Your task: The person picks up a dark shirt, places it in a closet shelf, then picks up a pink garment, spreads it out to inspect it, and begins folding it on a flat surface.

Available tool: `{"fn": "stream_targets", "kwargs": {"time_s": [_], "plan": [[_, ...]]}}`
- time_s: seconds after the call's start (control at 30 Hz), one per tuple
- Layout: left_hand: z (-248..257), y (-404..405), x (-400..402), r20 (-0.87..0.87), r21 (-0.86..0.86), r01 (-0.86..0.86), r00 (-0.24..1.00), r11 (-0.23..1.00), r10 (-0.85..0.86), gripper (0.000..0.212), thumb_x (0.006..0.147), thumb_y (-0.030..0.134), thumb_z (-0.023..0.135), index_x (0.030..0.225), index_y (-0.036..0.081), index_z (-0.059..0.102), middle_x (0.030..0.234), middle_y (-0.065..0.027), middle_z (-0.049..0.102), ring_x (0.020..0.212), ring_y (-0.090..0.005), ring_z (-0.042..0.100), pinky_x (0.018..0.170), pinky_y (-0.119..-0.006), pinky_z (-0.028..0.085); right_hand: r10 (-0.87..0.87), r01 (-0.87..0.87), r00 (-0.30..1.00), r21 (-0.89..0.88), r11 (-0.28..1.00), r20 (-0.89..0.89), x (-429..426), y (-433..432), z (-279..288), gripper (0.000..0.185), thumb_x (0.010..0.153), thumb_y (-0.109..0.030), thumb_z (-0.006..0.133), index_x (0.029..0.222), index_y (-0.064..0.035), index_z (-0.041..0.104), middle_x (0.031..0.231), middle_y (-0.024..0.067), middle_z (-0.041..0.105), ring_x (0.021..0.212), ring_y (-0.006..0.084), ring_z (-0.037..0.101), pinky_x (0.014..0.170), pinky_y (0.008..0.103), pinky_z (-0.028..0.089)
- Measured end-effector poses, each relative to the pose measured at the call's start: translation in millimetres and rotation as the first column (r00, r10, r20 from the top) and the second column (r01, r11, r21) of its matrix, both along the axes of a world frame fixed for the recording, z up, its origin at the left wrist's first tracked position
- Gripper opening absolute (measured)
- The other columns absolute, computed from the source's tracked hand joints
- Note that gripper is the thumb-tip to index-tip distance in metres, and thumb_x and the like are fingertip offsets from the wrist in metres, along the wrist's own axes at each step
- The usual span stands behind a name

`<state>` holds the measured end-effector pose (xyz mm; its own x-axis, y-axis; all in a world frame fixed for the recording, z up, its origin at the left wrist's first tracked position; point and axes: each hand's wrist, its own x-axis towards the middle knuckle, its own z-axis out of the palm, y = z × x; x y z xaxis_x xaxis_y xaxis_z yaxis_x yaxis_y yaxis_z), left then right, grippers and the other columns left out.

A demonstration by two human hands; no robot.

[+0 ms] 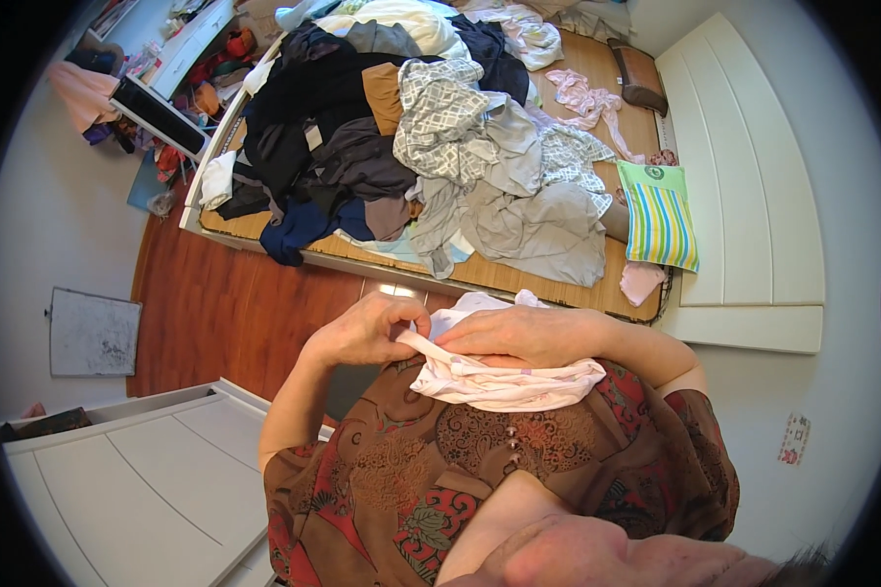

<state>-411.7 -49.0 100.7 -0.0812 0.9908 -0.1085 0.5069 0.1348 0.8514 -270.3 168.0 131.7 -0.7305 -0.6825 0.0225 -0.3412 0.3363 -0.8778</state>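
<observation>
In front of my chest hangs a pale pink cloth garment with small faint marks, bunched and partly folded. My left hand pinches a narrow strip of its edge between thumb and fingers. My right hand lies across the upper part of the cloth, fingers pointing left, holding it against my body. Some of the fabric is hidden beneath that hand. Beyond both hands is a bed with a woven mat, heaped with clothes and bedding.
On the bed lie dark clothes, grey patterned fabric, a grey sheet, a striped pillow and a brown pillow. The white headboard stands right. A white cabinet is lower left; a whiteboard leans against the wall.
</observation>
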Motion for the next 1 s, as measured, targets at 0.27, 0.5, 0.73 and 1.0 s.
{"fn": "stream_targets", "kwargs": {"time_s": [0.27, 0.5, 0.73, 1.0], "plan": [[-16, 7, 8, 0.047, 0.015, -0.065, 0.997, 0.998, 0.064, 0.028, 0.067, 0.008, 0.072, 0.092, 0.005, 0.061, 0.091, -0.0126, 0.066, 0.077, -0.0298, 0.063, 0.065, -0.034, 0.047, 0.064, -0.066, 0.996, -0.034, 0.997, -0.056, -2, 5, -24, 0.045, 0.094, -0.014, 0.048, 0.135, 0.0007, 0.040, 0.136, 0.0208, 0.044, 0.129, 0.0326, 0.040, 0.107, 0.0396, 0.032], [-44, 3, -4, -0.212, 0.022, 0.027, 0.977, 0.999, -0.021, 0.033, 0.062, 0.004, 0.070, 0.095, 0.007, 0.067, 0.083, -0.0143, 0.064, 0.079, -0.0341, 0.062, 0.069, -0.038, 0.049, 0.141, -0.141, 0.990, 0.005, 0.990, 0.000, -7, 5, -26, 0.049, 0.094, -0.012, 0.043, 0.140, -0.0001, 0.032, 0.141, 0.0233, 0.036, 0.132, 0.0340, 0.035, 0.111, 0.0398, 0.026], [-28, 11, -15, -0.528, 0.199, -0.192, 0.806, 0.961, 0.270, 0.017, 0.069, 0.001, 0.063, 0.086, 0.003, 0.064, 0.083, -0.0115, 0.057, 0.079, -0.0315, 0.060, 0.066, -0.038, 0.050, 0.164, -0.164, 0.986, 0.004, 0.986, 0.029, -9, 3, -26, 0.050, 0.093, -0.012, 0.042, 0.142, -0.0026, 0.031, 0.141, 0.0240, 0.036, 0.131, 0.0347, 0.036, 0.110, 0.0398, 0.027], [-11, 84, 29, -0.577, 0.645, 0.248, 0.778, 0.723, 0.248, 0.025, 0.071, 0.010, 0.061, 0.095, 0.004, 0.062, 0.093, -0.0051, 0.057, 0.081, -0.0196, 0.060, 0.069, -0.032, 0.050, 0.066, -0.018, 0.975, 0.225, 0.974, -0.211, 4, -13, 19, 0.031, 0.089, -0.013, 0.053, 0.119, -0.0050, 0.055, 0.099, 0.0181, 0.061, 0.090, 0.0302, 0.061, 0.075, 0.0375, 0.049]]}}
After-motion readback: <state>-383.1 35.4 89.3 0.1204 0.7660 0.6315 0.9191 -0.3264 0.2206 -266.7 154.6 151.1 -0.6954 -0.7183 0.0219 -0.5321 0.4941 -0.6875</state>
